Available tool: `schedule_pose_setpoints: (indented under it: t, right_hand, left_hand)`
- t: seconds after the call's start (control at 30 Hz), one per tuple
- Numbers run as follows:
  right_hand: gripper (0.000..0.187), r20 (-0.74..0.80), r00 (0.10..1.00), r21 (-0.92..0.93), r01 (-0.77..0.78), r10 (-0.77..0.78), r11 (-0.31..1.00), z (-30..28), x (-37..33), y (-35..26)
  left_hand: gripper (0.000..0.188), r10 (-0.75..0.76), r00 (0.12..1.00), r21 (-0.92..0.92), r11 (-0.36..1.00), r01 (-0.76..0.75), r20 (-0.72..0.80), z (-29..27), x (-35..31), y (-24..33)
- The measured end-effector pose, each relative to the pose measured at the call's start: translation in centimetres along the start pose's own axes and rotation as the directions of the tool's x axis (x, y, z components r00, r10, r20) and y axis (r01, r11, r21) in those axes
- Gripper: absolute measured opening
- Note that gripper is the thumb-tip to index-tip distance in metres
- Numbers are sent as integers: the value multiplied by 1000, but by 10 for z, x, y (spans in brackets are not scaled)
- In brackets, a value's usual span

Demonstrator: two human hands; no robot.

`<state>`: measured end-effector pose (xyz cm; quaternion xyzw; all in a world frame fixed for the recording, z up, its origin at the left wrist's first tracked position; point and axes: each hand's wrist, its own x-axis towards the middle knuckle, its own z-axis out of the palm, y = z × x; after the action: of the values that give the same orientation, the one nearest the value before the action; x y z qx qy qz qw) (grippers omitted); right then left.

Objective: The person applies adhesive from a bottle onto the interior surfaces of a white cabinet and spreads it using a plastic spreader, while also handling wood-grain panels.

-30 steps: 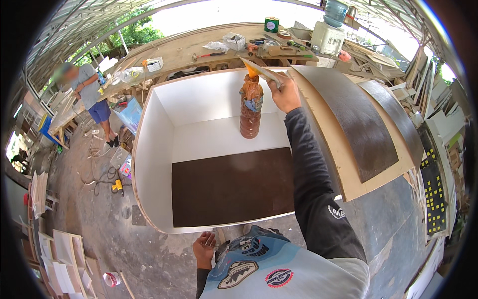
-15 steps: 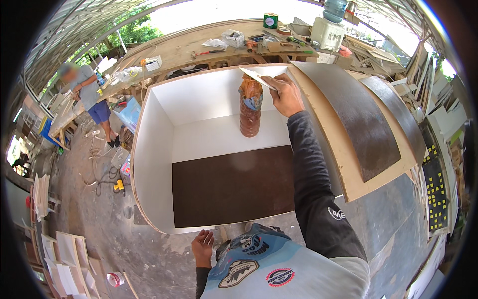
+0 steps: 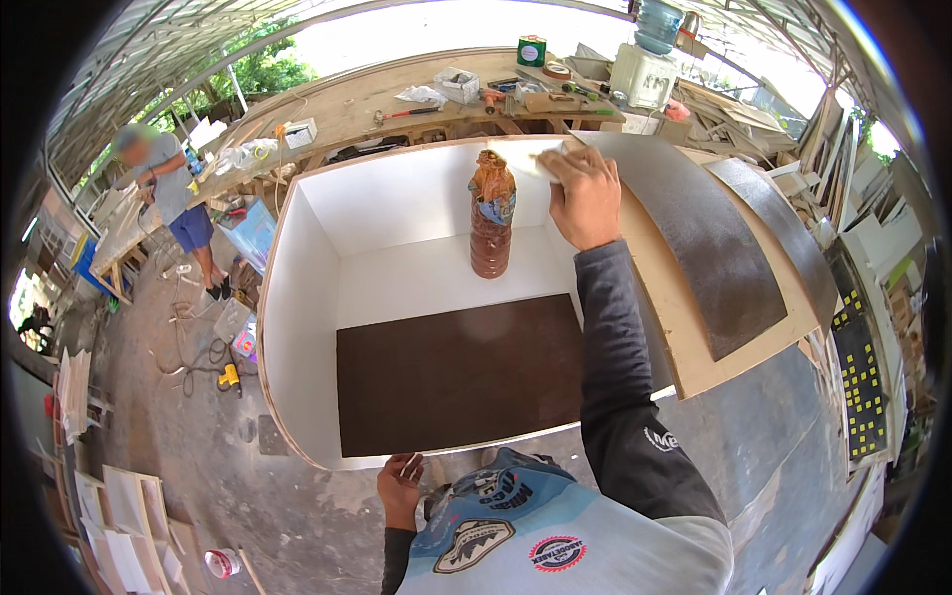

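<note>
A: Where was the pale spreader (image 3: 542, 167)?

B: Up in the person's right hand (image 3: 587, 198), just right of the top of the bottle (image 3: 491, 246) and over the far part of the white-lined box (image 3: 300, 253). It was blurred, so I couldn't make out its edge.

A: How was that hand set?

B: Fingers and thumb were clamped on the spreader, with the dark sleeve (image 3: 607, 327) reaching in over the right side of the box.

A: And the bottle?

B: It stood upright on the white inside of the box, toward the far wall. Its lower part showed reddish brown, its top was smeared orange-brown, and a bit of blue clung near the shoulder.

A: What else lay in there?

B: A dark brown sheet (image 3: 461, 377), flat in the near half, with its near side along the box's near edge.

A: What about the left hand (image 3: 400, 484)?

B: It was at that near edge, fingers slightly bent. I couldn't tell whether they had closed on the rim.

A: And farther out?

B: To the right, two dark brown panels (image 3: 719, 263) lay on a pale board (image 3: 669, 317). Beyond the box, a long bench (image 3: 362, 97) carried a red-handled tool (image 3: 409, 113) and a green can (image 3: 532, 51). Off left stood a co-worker (image 3: 177, 188), and a yellow drill (image 3: 229, 378) lay on the floor (image 3: 198, 436).
</note>
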<state>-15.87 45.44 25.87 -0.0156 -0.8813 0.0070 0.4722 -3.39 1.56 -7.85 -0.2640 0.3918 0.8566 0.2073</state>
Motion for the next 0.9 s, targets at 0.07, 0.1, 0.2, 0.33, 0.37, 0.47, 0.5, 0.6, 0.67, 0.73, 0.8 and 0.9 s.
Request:
schedule_pose_setpoints:
  t: [0.07, 0.1, 0.2, 0.33, 0.37, 0.47, 0.5, 0.6, 0.67, 0.73, 0.8, 0.9]
  right_hand:
    - [45, -134, 991, 33, 4, 0, 999, 6, 18, -3]
    - [46, -158, 987, 78, 29, -16, 997, 15, 24, -1]
    - [46, -127, 989, 53, 89, -82, 995, 56, 36, 1]
    - [44, 98, 982, -23, 167, -164, 986, 93, 25, -1]
    - [47, 138, 978, -42, 161, -154, 986, 99, 20, 0]
    - [58, 156, 982, 56, 96, -103, 994, 84, 7, -17]
    - [60, 101, 991, 86, 80, -89, 993, 64, 3, -21]
    - [61, -33, 998, 278, -43, 54, 960, 12, -44, -42]
    - [33, -19, 968, 442, -216, 250, 871, -11, -112, -57]
    - [12, 146, 878, 644, -434, 456, 630, -29, -191, -81]
    - [13, 327, 739, 616, -640, 589, 460, -50, -273, -105]
    - [17, 583, 158, 396, -912, 797, -109, -77, -365, -121]
  left_hand:
    - [39, 14, 1000, -14, 1000, -14, 23, 2, -3, 0]
    - [39, 22, 999, -7, 1000, -22, 29, 7, -6, 2]
    - [50, 67, 995, -30, 997, -69, -68, 31, -21, 8]
    - [64, 204, 946, -73, 971, -229, -251, 41, -27, 4]
    - [64, 218, 938, -72, 967, -246, -268, 45, -26, 4]
    - [62, 271, 897, -23, 954, -298, -349, 50, -32, 10]
    - [62, 294, 881, -8, 947, -320, -372, 50, -28, 8]
    - [55, 380, 827, 50, 917, -396, -415, 51, -27, 10]
    - [50, 338, 836, 18, 930, -367, -432, 54, -26, 19]
    - [37, 289, 847, -19, 943, -332, -446, 54, -28, 25]
    - [32, 210, 867, -81, 958, -275, -453, 46, -26, 36]
    - [32, 176, 882, -121, 960, -252, -437, 56, -39, 49]
